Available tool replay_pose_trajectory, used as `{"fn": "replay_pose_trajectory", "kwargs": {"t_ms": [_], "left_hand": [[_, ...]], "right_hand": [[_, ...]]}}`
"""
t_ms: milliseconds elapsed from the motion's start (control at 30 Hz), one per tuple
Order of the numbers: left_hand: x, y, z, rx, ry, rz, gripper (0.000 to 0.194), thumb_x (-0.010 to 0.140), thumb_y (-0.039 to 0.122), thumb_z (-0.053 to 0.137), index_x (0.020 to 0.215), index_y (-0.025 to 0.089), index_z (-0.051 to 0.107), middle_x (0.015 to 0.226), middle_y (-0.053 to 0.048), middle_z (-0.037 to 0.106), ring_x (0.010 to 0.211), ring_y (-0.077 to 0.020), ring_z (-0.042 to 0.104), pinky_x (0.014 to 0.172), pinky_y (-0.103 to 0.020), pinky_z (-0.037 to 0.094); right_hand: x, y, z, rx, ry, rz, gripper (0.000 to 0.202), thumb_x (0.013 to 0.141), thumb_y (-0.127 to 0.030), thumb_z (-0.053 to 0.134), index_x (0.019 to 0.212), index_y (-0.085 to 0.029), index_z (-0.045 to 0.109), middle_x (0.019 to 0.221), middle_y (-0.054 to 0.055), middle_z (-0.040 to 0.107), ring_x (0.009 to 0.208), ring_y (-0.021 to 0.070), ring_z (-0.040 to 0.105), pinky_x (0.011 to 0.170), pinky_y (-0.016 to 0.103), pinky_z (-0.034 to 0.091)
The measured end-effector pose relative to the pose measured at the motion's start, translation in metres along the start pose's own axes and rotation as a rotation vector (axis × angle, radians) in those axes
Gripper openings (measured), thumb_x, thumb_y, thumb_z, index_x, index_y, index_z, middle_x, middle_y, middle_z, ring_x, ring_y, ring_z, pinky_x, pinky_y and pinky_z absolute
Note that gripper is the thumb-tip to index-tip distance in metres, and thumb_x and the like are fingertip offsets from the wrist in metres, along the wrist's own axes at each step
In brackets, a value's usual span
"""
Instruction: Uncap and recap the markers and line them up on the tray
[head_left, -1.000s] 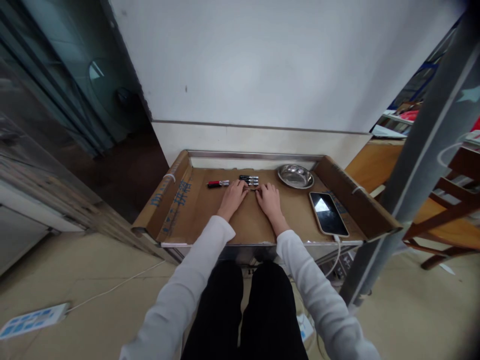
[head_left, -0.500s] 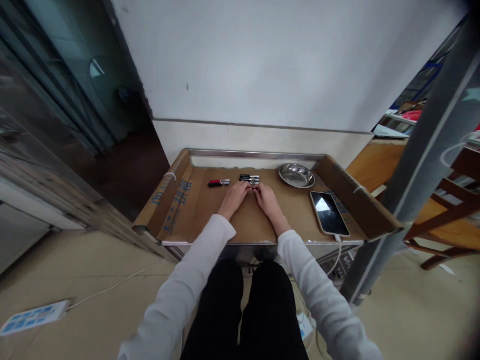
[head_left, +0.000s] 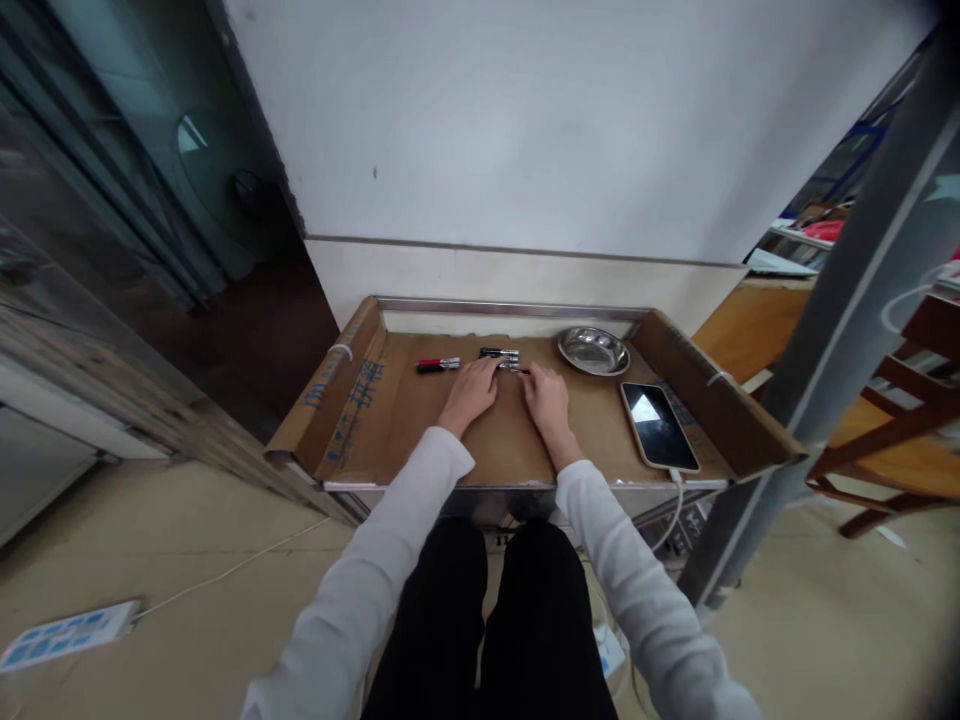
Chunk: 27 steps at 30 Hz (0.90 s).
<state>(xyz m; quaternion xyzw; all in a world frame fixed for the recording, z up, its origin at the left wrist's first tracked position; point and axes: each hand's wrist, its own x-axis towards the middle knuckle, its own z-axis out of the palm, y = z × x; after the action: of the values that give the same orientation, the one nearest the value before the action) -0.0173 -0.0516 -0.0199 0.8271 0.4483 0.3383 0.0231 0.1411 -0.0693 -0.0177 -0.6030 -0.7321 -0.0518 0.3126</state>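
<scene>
My left hand [head_left: 470,393] is closed at the front end of a small silver-ended stick [head_left: 508,366], its fingers partly hiding it. Just to the right, my right hand [head_left: 548,397] pinches a thin dark piece [head_left: 523,371] too small to name. Directly behind my fingers, black sticks with silver ends [head_left: 499,353] lie side by side on the cardboard. To the left of my left hand lie a red stick [head_left: 430,363] and a black stick [head_left: 430,369], both with silver ends.
Cardboard [head_left: 405,430] lines the tabletop, with raised sides left and right. A round metal dish [head_left: 594,352] stands at the back right. In front of it lies a phone [head_left: 660,425] with a white cable [head_left: 679,505]. A grey post [head_left: 817,330] rises at the right.
My hands have moved slightly apart; the right has shifted a little to the right. The silver end and the thin dark piece now show between them.
</scene>
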Motion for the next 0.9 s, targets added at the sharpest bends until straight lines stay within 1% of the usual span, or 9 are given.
{"fn": "replay_pose_trajectory", "kwargs": {"t_ms": [67,133,200,267,367,433,567,733,900], "left_hand": [[-0.001,0.0,0.0,0.063,-0.018,-0.008,0.034,0.085,0.019,0.046,0.118,0.02,0.05,0.116,-0.008,0.057,0.111,-0.0226,0.048,0.095,-0.041,0.036],[-0.002,0.002,-0.002,0.104,-0.044,0.004,0.026,0.085,0.03,0.049,0.109,0.021,0.056,0.108,-0.007,0.059,0.106,-0.024,0.049,0.092,-0.042,0.036],[-0.003,0.003,-0.004,0.112,-0.074,0.03,0.022,0.086,0.036,0.049,0.098,0.021,0.06,0.102,-0.006,0.059,0.101,-0.0233,0.05,0.09,-0.041,0.036],[-0.003,0.003,-0.004,0.102,-0.081,0.032,0.022,0.088,0.036,0.046,0.094,0.02,0.06,0.099,-0.006,0.059,0.099,-0.0216,0.05,0.089,-0.038,0.036],[-0.003,0.002,-0.005,0.081,-0.055,0.013,0.022,0.09,0.033,0.043,0.097,0.019,0.059,0.1,-0.005,0.059,0.097,-0.0196,0.051,0.087,-0.034,0.038],[-0.003,0.002,-0.005,0.073,-0.032,0.012,0.023,0.091,0.032,0.041,0.099,0.019,0.058,0.1,-0.005,0.059,0.097,-0.0188,0.052,0.087,-0.033,0.038],[-0.004,0.005,-0.009,0.074,0.011,0.016,0.024,0.091,0.032,0.04,0.102,0.021,0.057,0.101,-0.005,0.059,0.097,-0.018,0.052,0.087,-0.032,0.038],[-0.004,0.008,-0.012,0.097,0.024,0.042,0.023,0.091,0.033,0.041,0.103,0.022,0.057,0.102,-0.004,0.059,0.098,-0.0182,0.051,0.088,-0.033,0.036],[-0.004,0.007,-0.013,0.129,0.06,-0.001,0.023,0.091,0.034,0.041,0.102,0.022,0.057,0.101,-0.004,0.06,0.094,-0.0184,0.051,0.087,-0.033,0.036]], "right_hand": [[-0.001,0.003,-0.001,-0.06,0.03,0.053,0.023,0.091,-0.027,0.04,0.098,-0.02,0.061,0.088,0.008,0.064,0.083,0.0205,0.054,0.072,0.029,0.034],[-0.002,0.004,-0.001,-0.091,0.045,0.09,0.023,0.091,-0.026,0.04,0.097,-0.019,0.062,0.09,0.009,0.064,0.082,0.0206,0.053,0.071,0.029,0.033],[-0.004,0.003,-0.002,-0.104,0.04,0.095,0.024,0.091,-0.024,0.04,0.096,-0.018,0.062,0.089,0.009,0.064,0.081,0.0202,0.052,0.071,0.029,0.033],[-0.005,0.001,-0.002,-0.109,0.025,0.071,0.024,0.091,-0.023,0.039,0.096,-0.018,0.062,0.088,0.009,0.063,0.08,0.02,0.052,0.071,0.029,0.033],[-0.007,-0.002,-0.003,-0.113,0.012,0.045,0.025,0.091,-0.023,0.038,0.099,-0.018,0.061,0.087,0.009,0.063,0.08,0.0202,0.052,0.071,0.03,0.033],[-0.008,-0.003,-0.003,-0.11,0.021,0.06,0.026,0.092,-0.023,0.037,0.1,-0.017,0.061,0.088,0.01,0.063,0.08,0.0203,0.052,0.071,0.03,0.032],[-0.007,-0.003,-0.003,-0.095,0.047,0.09,0.027,0.092,-0.024,0.036,0.099,-0.017,0.061,0.089,0.009,0.064,0.08,0.0199,0.053,0.071,0.029,0.033],[-0.004,-0.006,-0.003,-0.072,0.018,-0.013,0.028,0.093,-0.026,0.036,0.104,-0.019,0.06,0.089,0.008,0.066,0.083,0.019,0.055,0.074,0.029,0.032],[-0.004,-0.007,-0.007,-0.048,0.073,0.037,0.027,0.093,-0.024,0.035,0.103,-0.019,0.06,0.09,0.007,0.066,0.081,0.019,0.056,0.074,0.029,0.033]]}}
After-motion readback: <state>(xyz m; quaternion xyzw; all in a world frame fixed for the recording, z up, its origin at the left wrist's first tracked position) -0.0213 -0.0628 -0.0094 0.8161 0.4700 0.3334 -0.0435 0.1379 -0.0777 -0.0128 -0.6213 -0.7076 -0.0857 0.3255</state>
